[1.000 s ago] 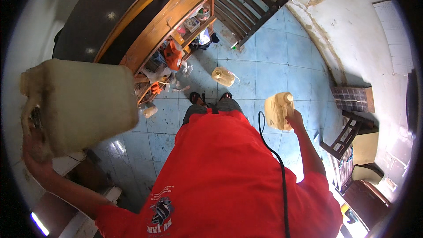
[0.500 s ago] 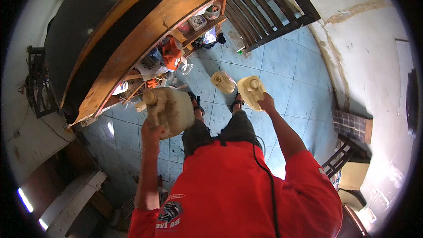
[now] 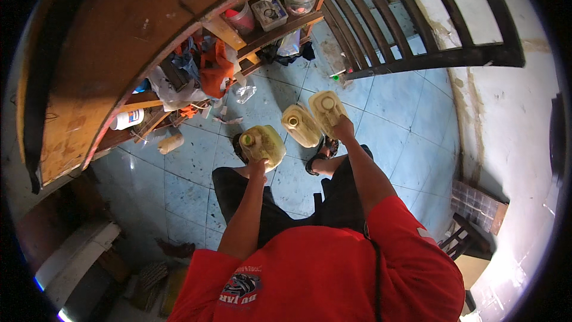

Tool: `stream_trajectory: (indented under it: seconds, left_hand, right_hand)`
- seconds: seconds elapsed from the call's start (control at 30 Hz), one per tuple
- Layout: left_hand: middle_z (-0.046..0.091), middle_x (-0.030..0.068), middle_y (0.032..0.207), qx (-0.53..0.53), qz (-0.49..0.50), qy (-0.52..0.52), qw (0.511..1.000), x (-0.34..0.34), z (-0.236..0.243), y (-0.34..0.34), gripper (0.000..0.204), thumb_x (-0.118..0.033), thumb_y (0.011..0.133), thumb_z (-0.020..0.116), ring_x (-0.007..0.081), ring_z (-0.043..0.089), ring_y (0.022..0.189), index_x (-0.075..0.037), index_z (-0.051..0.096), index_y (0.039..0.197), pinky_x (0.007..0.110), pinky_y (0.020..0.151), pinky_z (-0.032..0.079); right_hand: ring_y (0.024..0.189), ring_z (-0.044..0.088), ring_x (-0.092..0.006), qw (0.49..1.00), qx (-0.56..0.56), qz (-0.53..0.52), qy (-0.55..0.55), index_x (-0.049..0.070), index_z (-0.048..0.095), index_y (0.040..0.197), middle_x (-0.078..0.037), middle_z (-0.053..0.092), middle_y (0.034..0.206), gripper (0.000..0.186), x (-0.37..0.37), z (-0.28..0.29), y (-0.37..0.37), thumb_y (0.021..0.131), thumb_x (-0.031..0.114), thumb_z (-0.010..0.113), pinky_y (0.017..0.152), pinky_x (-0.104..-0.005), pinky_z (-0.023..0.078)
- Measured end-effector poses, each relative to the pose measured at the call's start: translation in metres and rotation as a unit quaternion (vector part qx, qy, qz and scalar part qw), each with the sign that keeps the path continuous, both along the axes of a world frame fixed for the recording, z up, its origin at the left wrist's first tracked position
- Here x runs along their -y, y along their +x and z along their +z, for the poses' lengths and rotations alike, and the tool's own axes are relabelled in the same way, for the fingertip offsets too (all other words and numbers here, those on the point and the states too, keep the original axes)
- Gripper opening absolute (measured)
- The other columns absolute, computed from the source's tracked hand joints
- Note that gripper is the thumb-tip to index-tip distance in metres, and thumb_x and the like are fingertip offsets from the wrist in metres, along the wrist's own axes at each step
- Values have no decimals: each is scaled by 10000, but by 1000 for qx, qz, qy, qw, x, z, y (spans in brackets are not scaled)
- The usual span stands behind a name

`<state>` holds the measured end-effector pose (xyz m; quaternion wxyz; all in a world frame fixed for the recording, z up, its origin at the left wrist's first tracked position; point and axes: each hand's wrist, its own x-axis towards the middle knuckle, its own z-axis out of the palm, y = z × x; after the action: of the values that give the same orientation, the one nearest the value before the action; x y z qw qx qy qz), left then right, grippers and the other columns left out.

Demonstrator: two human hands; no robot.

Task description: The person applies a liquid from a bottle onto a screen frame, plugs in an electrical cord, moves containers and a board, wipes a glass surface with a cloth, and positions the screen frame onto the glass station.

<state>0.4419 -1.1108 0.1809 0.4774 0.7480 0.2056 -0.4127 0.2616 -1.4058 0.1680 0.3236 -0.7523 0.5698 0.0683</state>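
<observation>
My left hand (image 3: 257,169) is wrapped round the handle of a dirty yellowish plastic jerrycan (image 3: 271,144), low over the tiles by my foot. My right hand (image 3: 344,127) grips a second, paler jerrycan (image 3: 322,102) by its handle side. Between the two stands a third jerrycan (image 3: 307,133) with an uncapped-looking neck, no hand on it. The right-hand can is up against it or very close; whether they touch I cannot tell. Whether either held can rests on the floor is also unclear.
Wooden shelving (image 3: 134,48) on the left holds bags, plastic tubs and an orange bag (image 3: 215,70). A dark slatted wooden frame (image 3: 435,59) stands at the far right. A small pale bottle (image 3: 171,144) and a crumpled clear wrapper (image 3: 245,93) lie on the blue tiled floor (image 3: 387,104).
I have bent lower and the left jerrycan has come down toward the floor and to the right. The right jerrycan has moved left, close beside the standing one.
</observation>
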Motion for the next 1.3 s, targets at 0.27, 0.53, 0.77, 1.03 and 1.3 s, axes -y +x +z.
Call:
stream_trajectory:
  seconds: [0.27,0.53,0.77,1.03,1.3]
  left_hand:
    - [537,103,1042,22,50,-106,993,20,-87,-51,487,13,637,624,233,519,939,-1,459,1095,348,802,407]
    - [528,96,1031,3,29,-100,995,33,-100,-61,499,-1,666,621,224,518,934,-15,432,1127,350,787,424]
    - [538,110,1052,-110,-51,-16,993,14,-120,-78,496,-27,698,632,226,523,945,-12,429,1151,366,790,436]
    - [587,134,1022,44,-157,-19,986,-3,41,-11,378,-175,764,636,239,559,944,15,528,1073,356,827,431]
    - [460,218,1201,489,-99,179,848,-132,383,171,355,-154,858,502,342,410,1148,61,477,1139,394,992,296]
  right_hand:
    - [934,583,-347,996,-60,-6,62,80,536,1034,-171,618,948,340,-1,-67,7,700,140,549,775,-437,466]
    - [909,587,-363,999,-43,1,33,71,515,988,-176,619,917,283,-5,-88,-5,713,130,549,755,-476,443]
    - [993,544,-369,990,-55,99,81,16,441,1097,-205,554,1069,459,1,-60,-1,730,217,629,772,-464,442]
    - [1048,534,-312,977,119,80,157,2,434,1205,-200,538,1139,560,15,129,2,738,201,671,885,-376,432]
    - [922,573,-191,890,391,184,-149,44,552,1069,-108,593,985,348,76,598,187,887,331,478,786,-344,440]
